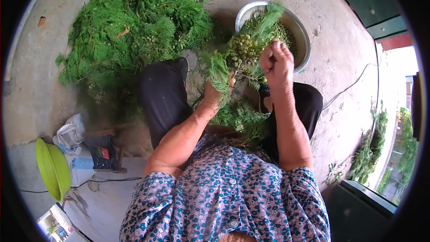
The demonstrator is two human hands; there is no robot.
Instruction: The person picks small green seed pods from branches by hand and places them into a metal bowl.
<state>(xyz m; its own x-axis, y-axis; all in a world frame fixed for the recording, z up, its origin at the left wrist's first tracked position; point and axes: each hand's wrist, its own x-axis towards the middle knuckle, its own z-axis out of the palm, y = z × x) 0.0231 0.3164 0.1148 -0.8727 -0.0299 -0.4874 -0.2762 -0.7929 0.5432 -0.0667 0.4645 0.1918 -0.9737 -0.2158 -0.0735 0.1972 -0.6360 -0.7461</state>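
Note:
My left hand point(215, 90) is closed around a leafy conifer branch point(220, 70) between my knees; foliage covers some of its fingers. A dense cluster of yellow-green cones point(242, 47) stands just beyond it on the branch. Right beside that cluster, my right hand point(277, 60) has its fingers curled, and whether something small is pinched in them cannot be told. Under and beyond both hands sits a round metal basin point(305, 52) holding many small green cones point(285, 35). A green sprig point(273, 15) reaches over the basin, slightly blurred.
A large heap of green conifer branches point(134, 23) lies at the upper left. More cuttings point(240, 116) lie between my legs. A lime-green plastic basin point(52, 171), a white sack point(70, 132) and a small stool point(104, 153) are at the lower left. A cable point(349, 85) crosses the floor at right.

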